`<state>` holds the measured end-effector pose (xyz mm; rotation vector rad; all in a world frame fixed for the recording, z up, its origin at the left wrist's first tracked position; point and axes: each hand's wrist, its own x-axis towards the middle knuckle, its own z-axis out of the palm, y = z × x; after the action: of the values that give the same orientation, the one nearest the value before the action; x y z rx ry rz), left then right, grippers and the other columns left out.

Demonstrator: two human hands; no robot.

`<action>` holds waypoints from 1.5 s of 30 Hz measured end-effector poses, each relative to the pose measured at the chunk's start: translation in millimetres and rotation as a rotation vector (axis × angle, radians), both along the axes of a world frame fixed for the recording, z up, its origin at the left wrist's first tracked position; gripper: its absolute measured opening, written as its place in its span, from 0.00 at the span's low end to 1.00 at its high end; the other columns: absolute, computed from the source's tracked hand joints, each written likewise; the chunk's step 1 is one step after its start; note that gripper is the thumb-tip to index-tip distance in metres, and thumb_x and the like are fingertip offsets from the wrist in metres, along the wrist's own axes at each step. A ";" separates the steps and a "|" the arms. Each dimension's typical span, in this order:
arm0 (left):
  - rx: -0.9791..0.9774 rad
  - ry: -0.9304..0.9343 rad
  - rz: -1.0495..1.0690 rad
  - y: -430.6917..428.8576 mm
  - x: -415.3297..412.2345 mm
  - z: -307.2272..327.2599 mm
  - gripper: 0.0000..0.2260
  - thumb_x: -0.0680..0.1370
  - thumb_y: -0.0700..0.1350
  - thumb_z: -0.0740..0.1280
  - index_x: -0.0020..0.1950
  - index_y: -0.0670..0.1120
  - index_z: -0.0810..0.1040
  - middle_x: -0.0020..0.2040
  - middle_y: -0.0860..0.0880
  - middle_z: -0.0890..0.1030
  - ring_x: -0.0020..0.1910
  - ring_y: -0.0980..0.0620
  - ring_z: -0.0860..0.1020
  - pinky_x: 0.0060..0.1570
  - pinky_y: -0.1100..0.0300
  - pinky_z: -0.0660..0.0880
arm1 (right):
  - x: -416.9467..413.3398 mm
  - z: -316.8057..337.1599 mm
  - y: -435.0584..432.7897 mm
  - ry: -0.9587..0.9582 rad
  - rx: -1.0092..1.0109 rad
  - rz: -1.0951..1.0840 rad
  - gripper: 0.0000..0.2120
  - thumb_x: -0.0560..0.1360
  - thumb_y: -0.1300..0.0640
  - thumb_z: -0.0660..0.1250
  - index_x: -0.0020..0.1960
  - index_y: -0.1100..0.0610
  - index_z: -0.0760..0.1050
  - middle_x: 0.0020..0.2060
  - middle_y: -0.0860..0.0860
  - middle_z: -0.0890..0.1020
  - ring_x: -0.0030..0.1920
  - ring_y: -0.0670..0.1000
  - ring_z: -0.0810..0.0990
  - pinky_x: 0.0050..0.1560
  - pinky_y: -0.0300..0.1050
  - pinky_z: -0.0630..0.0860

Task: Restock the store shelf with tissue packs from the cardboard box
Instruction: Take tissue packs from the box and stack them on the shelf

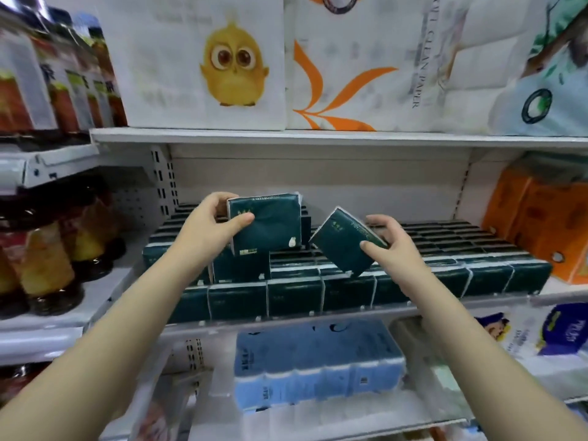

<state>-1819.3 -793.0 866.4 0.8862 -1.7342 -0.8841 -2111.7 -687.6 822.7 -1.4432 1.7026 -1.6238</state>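
- Left hand (216,222), centre-left of the frame, grips 1 dark green tissue pack (267,222): thumb across its front face, fingers curled over its top-left corner.
- That pack is held roughly upright, facing the camera, above the left end of the stocked rows.
- Right hand (393,246), right of centre, holds a 2nd pack (345,246): thumb on its lower right edge, fingers behind its far side.
- The 2nd pack is tilted, its lower corner just above the rows or touching them; I cannot tell which.
- The 2 held packs sit close together but apart.
- The middle shelf (350,308), a white board across the centre of the frame, carries rows of green packs (413,278) standing side by side from front to back.
- At the left of the shelf, more packs (241,265) are stacked a layer higher, just under the left hand's pack.
- Orange packs (537,227) stand at the right end of the same shelf.
- Upper frame: large white paper bundles, 1 with a yellow chick (234,70) printed on it.
- Lower centre: a light blue bundle (315,361) on the shelf below.
- Left edge: bottles (47,265) on a neighbouring rack.
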 end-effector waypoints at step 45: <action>0.007 -0.045 -0.015 -78.1 -12.3 -0.4 0.15 0.74 0.53 0.72 0.58 0.53 0.75 0.54 0.55 0.82 0.55 0.55 0.80 0.59 0.49 0.77 | 43.1 22.5 -116.5 0.004 -0.059 0.027 0.19 0.81 0.50 0.62 0.70 0.52 0.70 0.61 0.47 0.78 0.63 0.48 0.76 0.59 0.40 0.71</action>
<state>-1831.6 -871.1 866.0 0.9053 -1.7795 -0.8863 -2068.6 -804.1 845.2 -1.4911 1.6432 -1.6717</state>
